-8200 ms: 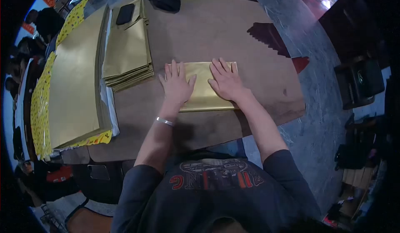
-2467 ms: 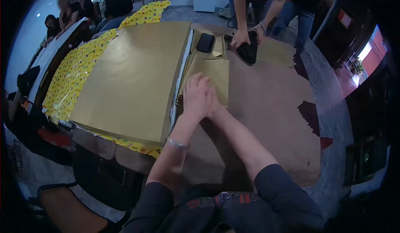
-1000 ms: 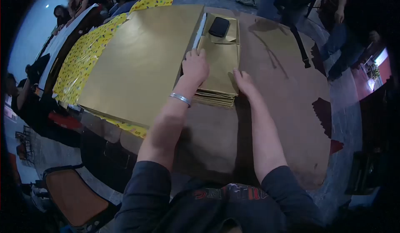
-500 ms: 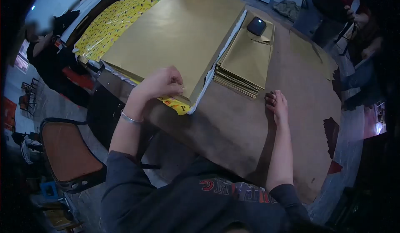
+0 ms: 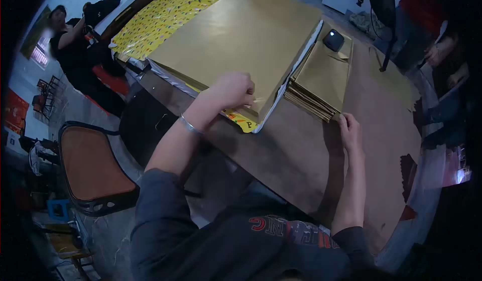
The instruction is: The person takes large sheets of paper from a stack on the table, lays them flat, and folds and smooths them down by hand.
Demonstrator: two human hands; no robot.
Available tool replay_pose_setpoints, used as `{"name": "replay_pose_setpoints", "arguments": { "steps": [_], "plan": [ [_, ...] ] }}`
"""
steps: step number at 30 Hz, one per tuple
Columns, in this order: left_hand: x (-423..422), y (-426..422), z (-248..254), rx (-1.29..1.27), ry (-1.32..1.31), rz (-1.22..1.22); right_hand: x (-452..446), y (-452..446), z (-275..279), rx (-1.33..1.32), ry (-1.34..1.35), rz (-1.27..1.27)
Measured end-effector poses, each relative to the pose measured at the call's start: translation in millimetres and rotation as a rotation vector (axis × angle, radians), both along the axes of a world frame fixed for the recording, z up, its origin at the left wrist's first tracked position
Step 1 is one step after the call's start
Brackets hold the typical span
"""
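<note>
A large stack of gold sheets (image 5: 236, 35) lies on the table's left part. My left hand (image 5: 232, 91) is over its near corner, fingers curled in; what they hold, if anything, is hidden. To the right sits a smaller pile of folded gold sheets (image 5: 321, 77) with a dark phone-like object (image 5: 333, 40) on top. At that pile's near right corner is my right hand (image 5: 351, 129), its thumb and fingers close together; I cannot make out anything between them.
Yellow patterned wrapping (image 5: 165, 22) lies under and beyond the large stack. A brown-seated chair (image 5: 93, 163) stands at the left. One person in black (image 5: 80, 55) is at the far left, others at the upper right. A black bag (image 5: 379, 5) hangs near the far edge.
Both hands have left the folded pile's sides; the left moved over to the large stack's near corner. The right is back by the folded pile's corner. The view has turned left.
</note>
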State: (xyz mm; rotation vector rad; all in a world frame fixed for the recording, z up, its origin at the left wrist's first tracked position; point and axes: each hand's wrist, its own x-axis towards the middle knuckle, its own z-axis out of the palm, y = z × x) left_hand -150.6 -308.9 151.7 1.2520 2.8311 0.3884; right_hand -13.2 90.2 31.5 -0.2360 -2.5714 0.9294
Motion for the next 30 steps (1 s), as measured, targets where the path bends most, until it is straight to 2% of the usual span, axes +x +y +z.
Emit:
{"name": "replay_pose_setpoints", "arguments": {
  "steps": [2, 4, 6, 8, 11, 18, 19, 22, 30],
  "plan": [
    [0, 0, 4, -0.022, -0.017, -0.047, -13, -45, 46, -0.103, -0.079, 0.043],
    [-1, 3, 9, -0.062, -0.037, -0.016, -24, -86, 82, -0.011, -0.019, 0.196],
    [-6, 2, 5, -0.055, -0.010, -0.051, -36, -118, 96, 0.153, 0.082, 0.330],
    [-9, 0, -1, -0.049, 0.016, -0.080, -52, -140, 95, 0.311, 0.139, 0.483],
    [-11, -4, -7, 0.082, -0.009, -0.071, -63, -164, 97, 0.371, 0.210, 0.560],
    [-7, -6, -6, 0.095, -0.044, -0.027, -88, -190, 88, 0.498, 0.343, 0.605],
    [-6, -6, -5, 0.090, -0.055, -0.018, -93, -194, 87, 0.509, 0.295, 0.614],
    [-8, -7, -10, 0.115, -0.046, -0.013, -97, -199, 82, 0.435, 0.175, 0.639],
    [-5, -8, -8, 0.122, -0.098, 0.015, -99, -196, 78, 0.362, 0.223, 0.629]
  ]
}}
